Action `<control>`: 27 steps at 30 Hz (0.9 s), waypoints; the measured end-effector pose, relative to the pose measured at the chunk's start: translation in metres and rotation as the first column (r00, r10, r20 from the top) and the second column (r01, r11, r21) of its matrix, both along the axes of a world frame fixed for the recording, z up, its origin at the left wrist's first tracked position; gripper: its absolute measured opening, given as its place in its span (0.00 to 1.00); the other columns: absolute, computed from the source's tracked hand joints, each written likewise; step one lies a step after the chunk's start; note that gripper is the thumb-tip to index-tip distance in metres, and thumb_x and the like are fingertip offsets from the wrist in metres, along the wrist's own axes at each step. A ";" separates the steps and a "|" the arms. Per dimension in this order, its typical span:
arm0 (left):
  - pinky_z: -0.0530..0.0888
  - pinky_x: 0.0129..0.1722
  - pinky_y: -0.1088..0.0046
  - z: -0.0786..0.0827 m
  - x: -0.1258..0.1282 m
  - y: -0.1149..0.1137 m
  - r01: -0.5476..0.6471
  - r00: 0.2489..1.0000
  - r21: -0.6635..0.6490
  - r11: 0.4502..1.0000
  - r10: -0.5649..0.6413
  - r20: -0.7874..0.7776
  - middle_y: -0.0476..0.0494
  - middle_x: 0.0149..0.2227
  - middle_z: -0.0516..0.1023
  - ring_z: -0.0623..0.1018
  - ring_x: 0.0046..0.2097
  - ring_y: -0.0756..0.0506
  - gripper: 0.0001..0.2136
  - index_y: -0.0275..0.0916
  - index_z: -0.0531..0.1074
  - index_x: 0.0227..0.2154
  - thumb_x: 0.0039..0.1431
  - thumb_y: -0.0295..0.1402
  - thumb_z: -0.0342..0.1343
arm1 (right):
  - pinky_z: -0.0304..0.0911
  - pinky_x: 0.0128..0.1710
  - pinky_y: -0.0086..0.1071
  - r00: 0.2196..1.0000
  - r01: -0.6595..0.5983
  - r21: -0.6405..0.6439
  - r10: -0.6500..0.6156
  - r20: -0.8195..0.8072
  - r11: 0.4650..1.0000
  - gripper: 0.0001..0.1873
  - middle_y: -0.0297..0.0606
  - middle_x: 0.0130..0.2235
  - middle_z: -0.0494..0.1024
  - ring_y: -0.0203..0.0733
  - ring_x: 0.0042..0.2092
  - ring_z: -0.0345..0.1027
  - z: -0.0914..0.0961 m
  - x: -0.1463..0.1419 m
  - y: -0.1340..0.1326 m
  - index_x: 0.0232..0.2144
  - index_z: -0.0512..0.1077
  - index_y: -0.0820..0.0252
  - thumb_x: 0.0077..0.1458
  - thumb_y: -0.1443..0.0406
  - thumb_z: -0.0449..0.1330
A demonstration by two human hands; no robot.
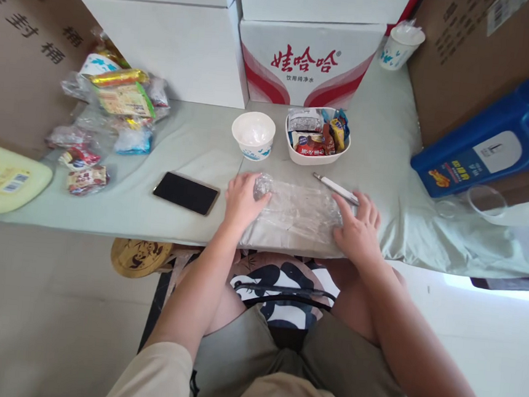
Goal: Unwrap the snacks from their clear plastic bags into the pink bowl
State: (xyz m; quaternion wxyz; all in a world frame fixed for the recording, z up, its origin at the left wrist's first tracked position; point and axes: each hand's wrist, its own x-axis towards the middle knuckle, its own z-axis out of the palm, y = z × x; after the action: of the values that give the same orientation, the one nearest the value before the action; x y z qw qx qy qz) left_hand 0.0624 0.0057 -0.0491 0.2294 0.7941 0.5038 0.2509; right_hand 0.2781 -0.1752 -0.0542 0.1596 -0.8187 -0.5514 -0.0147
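A clear plastic bag [296,215] lies flat on the cloth-covered table [194,149] near its front edge. My left hand [243,200] rests on the bag's left end, fingers curled over a crumpled, twisted bit of the plastic. My right hand [358,226] lies flat on the bag's right end with fingers spread. A white pen-like tool [336,189] lies just beyond my right hand's fingertips.
A black phone [186,193] lies left of my left hand. Behind the bag stand a white paper bowl [253,136] and a white dish of wrapped snacks [317,136]. Snack packets [110,111] pile at the left. A blue jug [491,144] lies right; cardboard boxes [307,60] stand behind.
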 end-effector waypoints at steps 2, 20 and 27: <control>0.68 0.59 0.52 -0.003 0.006 0.002 0.076 0.997 -0.019 0.997 -0.076 0.017 0.34 0.54 0.78 0.72 0.59 0.32 0.21 0.42 0.75 0.50 0.52 0.33 0.68 | 0.49 0.64 0.70 0.997 -0.081 -0.077 0.083 0.012 0.994 0.46 0.48 0.71 0.55 0.70 0.71 0.46 0.000 -0.006 -0.011 0.69 0.58 0.44 0.47 0.73 0.55; 0.71 0.32 0.77 0.022 -0.009 0.011 0.492 0.782 -0.530 0.691 -0.083 0.617 0.55 0.27 0.67 0.71 0.28 0.53 0.17 0.40 0.73 0.36 0.43 0.25 0.70 | 0.56 0.27 0.29 0.527 -0.602 -0.128 0.272 -0.805 0.788 0.11 0.28 0.21 0.68 0.34 0.25 0.60 0.039 -0.020 0.065 0.29 0.72 0.57 0.55 0.56 0.57; 0.76 0.45 0.72 0.017 -0.004 0.025 0.393 0.394 -0.558 0.731 0.414 0.820 0.46 0.41 0.79 0.80 0.47 0.46 0.15 0.43 0.72 0.40 0.53 0.42 0.66 | 0.51 0.19 0.28 0.211 -0.326 0.090 0.165 -0.964 0.941 0.17 0.24 0.17 0.65 0.32 0.18 0.57 0.027 -0.023 0.062 0.31 0.66 0.56 0.55 0.50 0.62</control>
State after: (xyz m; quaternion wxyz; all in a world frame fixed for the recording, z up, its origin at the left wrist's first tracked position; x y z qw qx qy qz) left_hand 0.0589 0.0305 -0.0325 0.7387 0.3698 0.3492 0.4422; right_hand 0.2553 -0.1134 -0.0272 0.4071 -0.5669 -0.4610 0.5481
